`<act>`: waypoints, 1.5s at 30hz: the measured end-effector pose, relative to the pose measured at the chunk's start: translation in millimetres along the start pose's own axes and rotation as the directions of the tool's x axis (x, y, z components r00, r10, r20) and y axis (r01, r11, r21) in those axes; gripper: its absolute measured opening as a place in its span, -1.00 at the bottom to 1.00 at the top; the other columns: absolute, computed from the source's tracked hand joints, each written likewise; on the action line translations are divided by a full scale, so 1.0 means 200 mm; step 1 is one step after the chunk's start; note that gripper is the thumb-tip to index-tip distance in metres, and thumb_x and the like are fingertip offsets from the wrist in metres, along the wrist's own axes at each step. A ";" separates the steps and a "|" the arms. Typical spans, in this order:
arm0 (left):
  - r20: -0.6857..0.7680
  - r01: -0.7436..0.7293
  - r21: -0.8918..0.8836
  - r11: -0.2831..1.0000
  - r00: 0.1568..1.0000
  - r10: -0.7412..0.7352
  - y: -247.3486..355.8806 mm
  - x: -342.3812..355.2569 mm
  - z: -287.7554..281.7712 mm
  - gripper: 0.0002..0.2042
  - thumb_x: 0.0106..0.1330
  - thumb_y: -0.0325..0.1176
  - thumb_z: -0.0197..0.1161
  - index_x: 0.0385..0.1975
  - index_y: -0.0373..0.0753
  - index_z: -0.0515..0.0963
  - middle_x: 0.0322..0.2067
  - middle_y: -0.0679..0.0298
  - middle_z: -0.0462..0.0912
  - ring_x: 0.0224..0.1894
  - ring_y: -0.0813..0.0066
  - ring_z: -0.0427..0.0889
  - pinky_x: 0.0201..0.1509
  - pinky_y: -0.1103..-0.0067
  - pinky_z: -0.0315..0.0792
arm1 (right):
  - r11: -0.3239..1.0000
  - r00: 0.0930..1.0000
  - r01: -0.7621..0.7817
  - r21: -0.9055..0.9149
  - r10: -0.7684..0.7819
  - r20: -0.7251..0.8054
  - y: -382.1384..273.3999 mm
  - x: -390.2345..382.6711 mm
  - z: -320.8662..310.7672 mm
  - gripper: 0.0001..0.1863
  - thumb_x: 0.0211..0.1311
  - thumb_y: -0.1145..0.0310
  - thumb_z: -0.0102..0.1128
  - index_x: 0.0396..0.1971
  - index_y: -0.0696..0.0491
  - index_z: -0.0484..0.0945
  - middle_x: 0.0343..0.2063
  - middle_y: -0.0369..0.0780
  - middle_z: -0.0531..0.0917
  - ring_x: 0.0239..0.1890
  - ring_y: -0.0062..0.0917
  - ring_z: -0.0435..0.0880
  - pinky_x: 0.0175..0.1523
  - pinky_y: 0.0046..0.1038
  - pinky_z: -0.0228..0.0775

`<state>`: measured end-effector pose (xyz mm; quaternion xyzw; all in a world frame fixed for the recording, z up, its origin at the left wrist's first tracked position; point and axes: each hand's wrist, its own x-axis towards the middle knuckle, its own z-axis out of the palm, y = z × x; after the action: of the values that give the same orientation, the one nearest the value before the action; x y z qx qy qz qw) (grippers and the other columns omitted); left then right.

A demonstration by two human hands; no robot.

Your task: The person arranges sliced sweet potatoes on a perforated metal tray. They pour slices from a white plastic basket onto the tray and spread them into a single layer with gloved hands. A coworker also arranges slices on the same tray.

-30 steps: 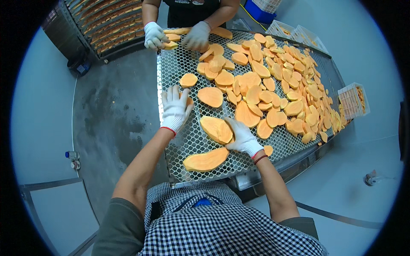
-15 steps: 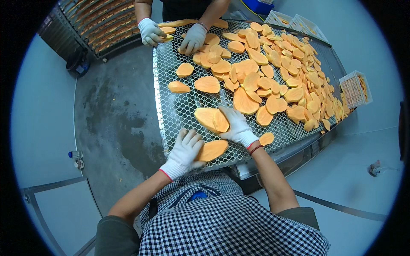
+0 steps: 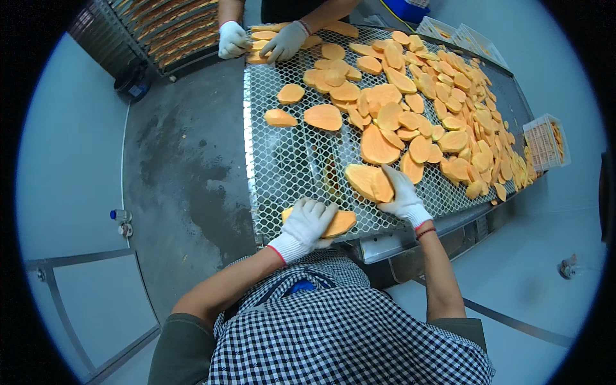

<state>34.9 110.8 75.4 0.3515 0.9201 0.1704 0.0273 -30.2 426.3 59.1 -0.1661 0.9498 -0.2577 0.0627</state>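
Note:
Near the front left corner of a metal mesh tray [image 3: 276, 176], my left hand [image 3: 307, 224], in a white knitted glove, is closed over an orange sweet potato slice [image 3: 341, 222]. The palm hides the slice's middle; both ends stick out. To the right, my gloved right hand [image 3: 403, 194] grips the right side of two overlapping sweet potato slices [image 3: 363, 179], a large one and a smaller one on top. Several loose sweet potato slices [image 3: 378, 145] lie just beyond that hand, some overlapping.
A heap of sweet potato slices [image 3: 471, 122] covers the tray's right part. Across the tray, a co-worker's gloved hands [image 3: 287, 42] handle slices at the left edge. White crates [image 3: 542, 144] stand beyond the right end. A rack of loaded trays [image 3: 170, 29] stands at the far left.
My right hand has moved right with its slices. My left hand has shifted right and now covers the middle of its slice. The co-worker's right-side hand has moved toward the tray's left edge.

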 end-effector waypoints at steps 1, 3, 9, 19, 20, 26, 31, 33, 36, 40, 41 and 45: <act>0.060 0.035 0.015 0.999 0.998 -0.036 0.03 0.01 0.01 -0.11 -0.07 0.10 0.54 0.24 -0.23 0.33 -0.12 0.17 0.53 0.02 0.20 0.53 0.28 0.22 0.34 | 1.000 1.000 0.003 -0.012 -0.002 0.022 0.02 -0.02 -0.01 0.08 -0.30 0.24 0.55 0.38 0.10 0.26 0.26 -0.01 0.45 0.32 -0.09 0.40 0.45 -0.20 0.20; 0.014 0.031 -0.025 0.999 0.999 -0.030 0.05 0.00 0.00 -0.13 -0.07 0.10 0.55 0.23 -0.18 0.35 -0.13 0.17 0.53 -0.01 0.21 0.54 0.25 0.25 0.36 | 1.000 0.998 0.011 -0.016 -0.010 0.062 0.05 -0.05 -0.04 0.09 -0.30 0.25 0.55 0.39 0.08 0.25 0.28 -0.03 0.43 0.34 -0.10 0.38 0.47 -0.21 0.19; -0.059 0.013 0.115 0.993 0.998 -0.007 -0.16 -0.24 -0.11 -0.19 -0.03 0.18 0.46 0.19 -0.17 0.41 -0.15 0.12 0.55 -0.05 0.12 0.57 0.26 0.16 0.37 | 0.999 0.993 0.038 -0.011 -0.036 0.115 0.11 -0.18 -0.11 0.07 -0.31 0.30 0.49 0.40 0.02 0.24 0.28 -0.05 0.44 0.35 -0.11 0.36 0.47 -0.21 0.17; 0.099 0.227 -0.188 0.956 0.972 -0.211 -0.20 -0.30 -0.26 -0.20 0.04 0.04 0.44 0.30 -0.13 0.34 0.01 0.01 0.54 0.07 -0.01 0.53 0.26 0.20 0.38 | 0.957 0.961 0.277 0.089 -0.274 -0.041 -0.41 -0.13 -0.07 -0.38 -0.07 0.29 0.44 0.09 0.04 0.50 0.18 -0.02 0.49 0.26 -0.04 0.42 0.36 -0.12 0.27; 0.103 0.295 -0.296 0.909 0.955 -0.276 -0.26 -0.30 -0.23 -0.11 0.01 0.12 0.43 0.35 -0.21 0.32 -0.04 0.03 0.56 0.02 0.04 0.56 0.21 0.25 0.41 | 0.932 0.949 0.313 0.181 -0.317 -0.011 -0.50 -0.12 -0.02 -0.48 -0.03 0.29 0.44 0.00 0.06 0.56 0.13 -0.07 0.55 0.21 -0.09 0.50 0.32 -0.15 0.33; 0.110 0.347 -0.904 0.249 0.753 -0.649 -0.49 -0.26 -0.38 -0.16 0.23 0.14 0.35 0.38 -0.34 0.32 0.10 0.09 0.55 0.06 0.37 0.55 0.20 0.47 0.41 | 0.848 0.862 0.504 0.165 -0.506 -0.029 -0.91 0.00 0.43 -0.32 -0.14 0.14 0.54 0.06 0.03 0.54 0.06 -0.12 0.57 0.09 -0.22 0.57 0.16 -0.20 0.42; 0.055 0.283 -0.941 0.184 0.667 -0.743 -0.44 -0.42 -0.50 -0.24 0.28 0.10 0.30 0.35 -0.33 0.37 0.01 0.18 0.58 0.05 0.46 0.52 0.18 0.52 0.38 | 0.831 0.818 0.554 0.044 -0.554 0.155 -0.93 0.08 0.51 -0.36 0.04 0.13 0.43 0.15 0.00 0.49 0.01 -0.15 0.58 0.00 -0.23 0.59 0.10 -0.25 0.47; 0.053 0.254 -0.955 0.150 0.647 -0.761 -0.42 -0.50 -0.48 -0.28 0.31 0.04 0.30 0.34 -0.35 0.38 0.00 0.21 0.57 0.03 0.48 0.51 0.20 0.52 0.37 | 0.823 0.815 0.567 0.000 -0.562 0.141 -0.94 0.09 0.54 -0.40 0.10 0.16 0.38 0.16 0.01 0.49 -0.02 -0.17 0.61 -0.04 -0.25 0.61 0.07 -0.27 0.49; 0.040 0.255 -0.954 0.154 0.623 -0.782 -0.37 -0.54 -0.45 -0.17 0.25 0.20 0.29 0.35 -0.35 0.35 -0.04 0.19 0.59 -0.01 0.43 0.57 0.14 0.49 0.42 | 0.789 0.787 0.612 0.057 -0.615 0.050 -0.89 0.12 0.55 -0.52 0.23 0.14 0.25 0.11 0.00 0.51 -0.07 -0.18 0.65 -0.09 -0.30 0.65 0.01 -0.33 0.51; 0.025 0.153 -0.984 0.087 0.611 -0.791 -0.39 -0.58 -0.42 -0.22 0.30 0.13 0.25 0.34 -0.37 0.35 -0.05 0.20 0.59 0.01 0.45 0.55 0.14 0.52 0.41 | 0.686 0.686 0.727 0.029 -0.727 0.023 -0.85 0.07 0.55 -0.52 0.23 0.10 0.25 0.11 -0.02 0.52 0.04 -0.17 0.59 0.05 -0.30 0.58 0.07 -0.27 0.48; 0.023 0.159 -0.983 0.094 0.613 -0.789 -0.40 -0.58 -0.41 -0.26 0.32 0.08 0.26 0.34 -0.37 0.35 -0.02 0.20 0.58 0.01 0.46 0.55 0.15 0.51 0.40 | 0.661 0.660 0.750 0.040 -0.751 0.034 -0.84 0.05 0.56 -0.48 0.18 0.11 0.28 0.13 -0.02 0.50 0.12 -0.17 0.53 0.12 -0.28 0.54 0.14 -0.20 0.45; -0.014 0.218 -0.956 0.195 0.632 -0.775 -0.34 -0.45 -0.42 -0.32 0.32 -0.03 0.29 0.33 -0.37 0.37 0.04 0.16 0.57 0.01 0.48 0.53 0.15 0.51 0.40 | 0.700 0.701 0.713 -0.047 -0.713 0.018 -0.84 -0.05 0.59 -0.43 0.13 0.13 0.30 0.15 -0.02 0.46 0.19 -0.13 0.46 0.21 -0.18 0.44 0.26 -0.14 0.37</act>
<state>44.1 -19.9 124.5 -0.1171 0.7057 0.6983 0.0265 50.0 237.9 43.9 -0.5216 0.8180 -0.2379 -0.0467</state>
